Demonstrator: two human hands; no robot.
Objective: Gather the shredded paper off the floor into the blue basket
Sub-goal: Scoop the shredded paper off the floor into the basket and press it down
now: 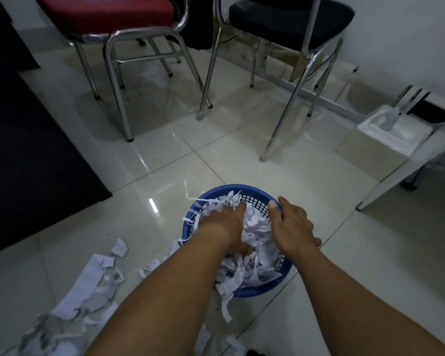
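The paper [254, 242] is heaped in the basket [216, 191] just ahead of me. My left hand [224, 222] presses it down, fingers straight, and my right hand [293, 227] grips the rim. I judge this to be packing down. Next I'd reach left for the strips [75, 291] on the floor [165, 163], which need a wide scoop.

Likely an office: a chrome-framed red-cushioned chair [108, 14] and a black-cushioned chair [288, 19] stand on a glossy tiled floor [165, 155] littered with shredded paper [88, 286].
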